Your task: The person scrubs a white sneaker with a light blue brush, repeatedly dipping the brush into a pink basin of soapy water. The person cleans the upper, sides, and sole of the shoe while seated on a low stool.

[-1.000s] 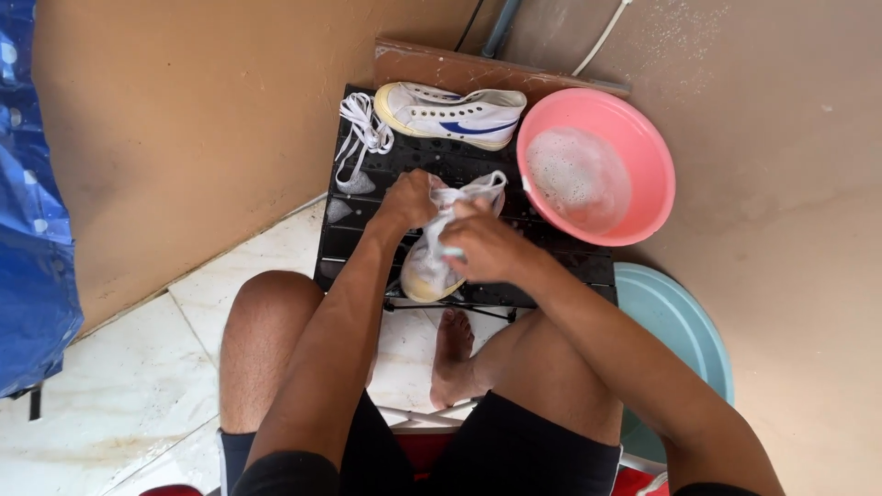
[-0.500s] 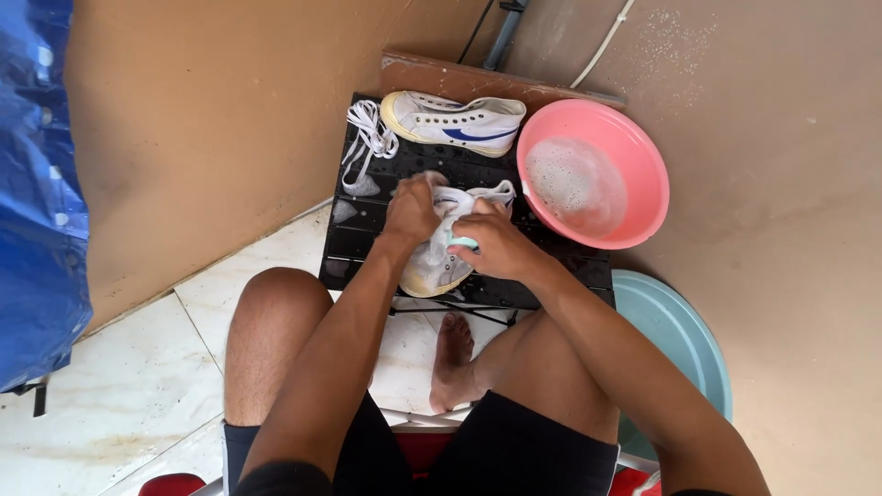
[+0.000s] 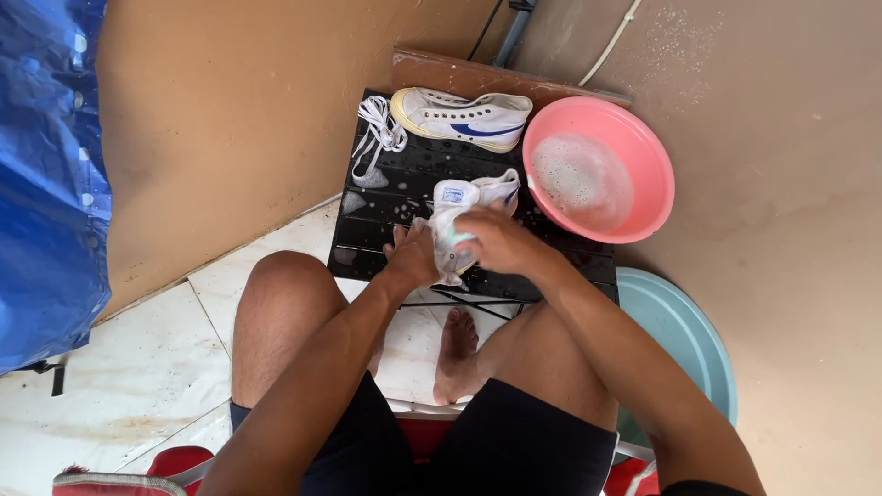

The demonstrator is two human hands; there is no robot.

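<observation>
While held, shoe (image 3: 464, 207) lengthwise away.

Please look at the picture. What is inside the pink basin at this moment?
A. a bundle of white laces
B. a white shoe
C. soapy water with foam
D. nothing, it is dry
C: the pink basin holds foamy water only; the second white shoe and the white laces lie on the black table beside it.
</observation>
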